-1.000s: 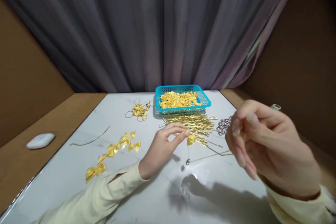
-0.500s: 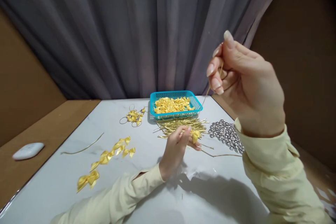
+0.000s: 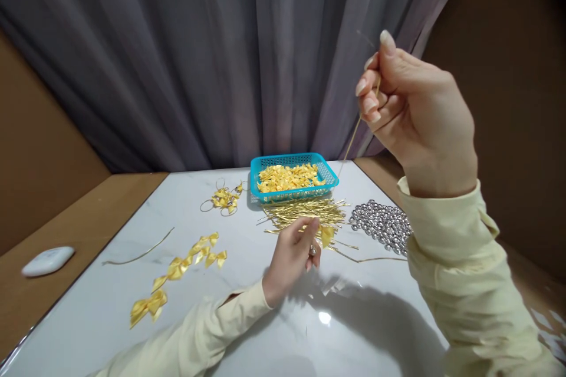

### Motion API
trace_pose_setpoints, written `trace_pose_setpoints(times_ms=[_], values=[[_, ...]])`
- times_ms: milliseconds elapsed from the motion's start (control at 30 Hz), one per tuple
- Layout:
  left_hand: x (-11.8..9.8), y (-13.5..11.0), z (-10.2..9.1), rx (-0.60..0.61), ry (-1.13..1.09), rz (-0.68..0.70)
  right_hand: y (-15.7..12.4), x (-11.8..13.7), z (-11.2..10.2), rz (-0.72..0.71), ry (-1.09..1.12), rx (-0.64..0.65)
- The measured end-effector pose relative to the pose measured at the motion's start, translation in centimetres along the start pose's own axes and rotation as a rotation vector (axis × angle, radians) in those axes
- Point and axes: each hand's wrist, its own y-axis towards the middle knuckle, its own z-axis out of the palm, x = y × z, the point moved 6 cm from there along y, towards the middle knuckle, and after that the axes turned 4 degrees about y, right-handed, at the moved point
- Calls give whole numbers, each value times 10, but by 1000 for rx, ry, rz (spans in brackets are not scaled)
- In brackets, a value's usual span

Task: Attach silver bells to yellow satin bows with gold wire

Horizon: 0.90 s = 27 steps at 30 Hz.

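Note:
My left hand [image 3: 292, 256] rests low on the white table [image 3: 247, 318], its fingers pinched on a small yellow bow [image 3: 327, 235] with a silver bead at the fingertips. My right hand [image 3: 413, 115] is raised high at the right, closed on the end of a thin gold cord [image 3: 354, 135] that runs down towards the bow. Just behind the left hand lies a pile of gold cords [image 3: 305, 212]. A heap of silver beads [image 3: 382, 225] sits to its right.
A blue basket [image 3: 260, 165] of yellow bows stands at the back of the table. Finished bows with loops [image 3: 224, 198] lie left of it. Several loose yellow bows [image 3: 186, 262] and one gold cord [image 3: 139, 254] lie at the left. A white device [image 3: 48, 260] sits on the wooden surround.
My right hand has risen from table height to well above the table, pulling the gold cord up. My left hand stayed low on the bow, and the hanging bead came up to its fingers.

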Motion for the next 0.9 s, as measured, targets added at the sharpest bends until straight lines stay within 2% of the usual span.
trace_pose_setpoints(times_ms=[167, 367, 533, 667, 733, 900], values=[[3, 0, 0, -36, 29, -58, -2, 4, -4, -22, 44, 18], [-3, 6, 1, -71, 6, 5, -5, -1, 5, -59, 50, 91], [1, 8, 0, -147, 102, -60, -7, -10, 16, 26, 27, 157], [3, 11, -1, -148, 246, 34, -9, -6, 24, 15, 56, 184], [6, 14, -2, -160, 303, 59, -10, -2, 26, -4, 69, 189], [25, 26, -9, -185, 310, 18, -17, 5, 27, -36, 111, 201]])
